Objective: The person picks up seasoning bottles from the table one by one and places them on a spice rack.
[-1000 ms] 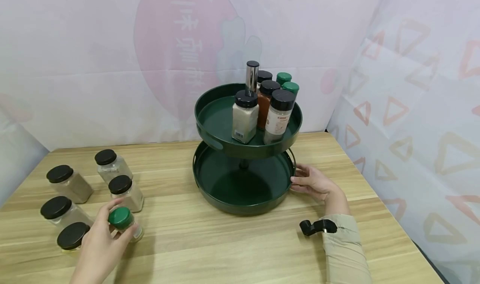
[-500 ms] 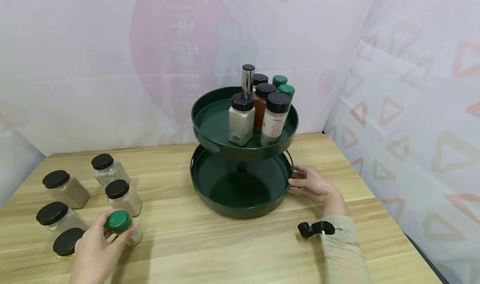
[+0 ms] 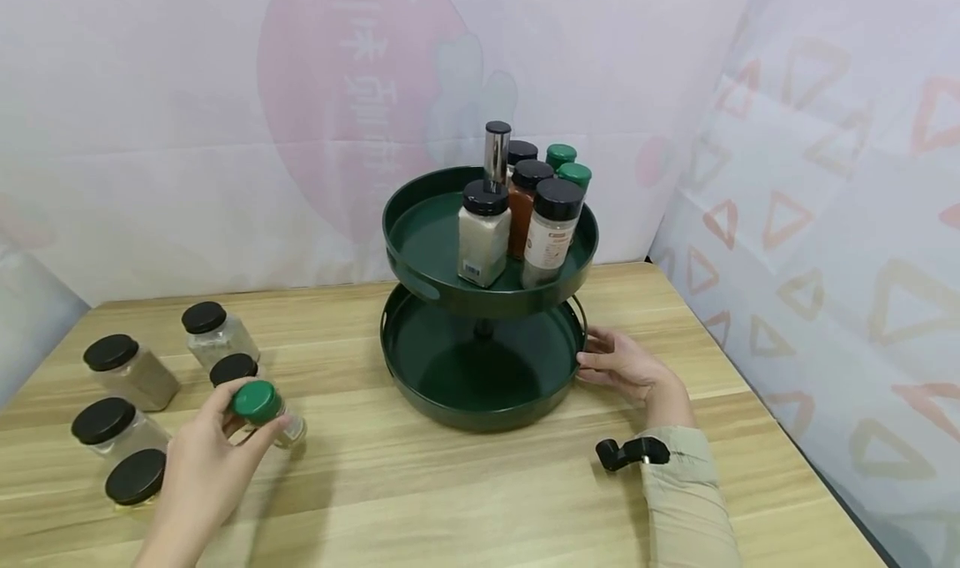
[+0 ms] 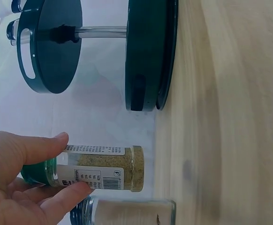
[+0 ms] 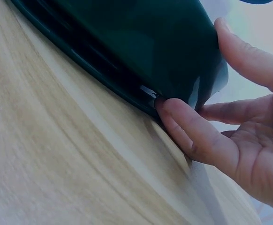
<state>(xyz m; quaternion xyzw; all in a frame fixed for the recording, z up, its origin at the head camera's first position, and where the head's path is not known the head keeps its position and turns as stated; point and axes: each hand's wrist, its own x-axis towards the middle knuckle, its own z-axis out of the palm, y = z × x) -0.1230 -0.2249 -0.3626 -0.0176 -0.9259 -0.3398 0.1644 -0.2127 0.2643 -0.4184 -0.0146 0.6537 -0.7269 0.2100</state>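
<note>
My left hand (image 3: 206, 455) pinches a small spice jar (image 4: 101, 169) by its upper part, thumb on one side and fingers on the other. The jar has a green lid (image 3: 257, 402), a white label with a barcode and greenish-brown powder inside. In the left wrist view its base hangs a little above the tabletop. To the right, a dark green two-tier turntable rack (image 3: 480, 419) stands on the table. My right hand (image 3: 626, 366) rests against the outside of its lower tray, the thumb on the wall (image 5: 174, 61) and fingertips at the bottom edge.
Several black-lidded jars (image 3: 135, 376) stand at the left of the wooden table (image 3: 420, 501). On the upper tray (image 3: 427, 226) are a jar of pale powder (image 3: 483, 243), a labelled shaker (image 3: 551, 238), an orange-brown jar (image 3: 519, 218) and green-lidded jars (image 3: 573, 173) around a metal post.
My left hand has lifted the green-lidded jar and moved it slightly right and away from me; it now overlaps a black-lidded jar. My right hand stays at the lower tray.
</note>
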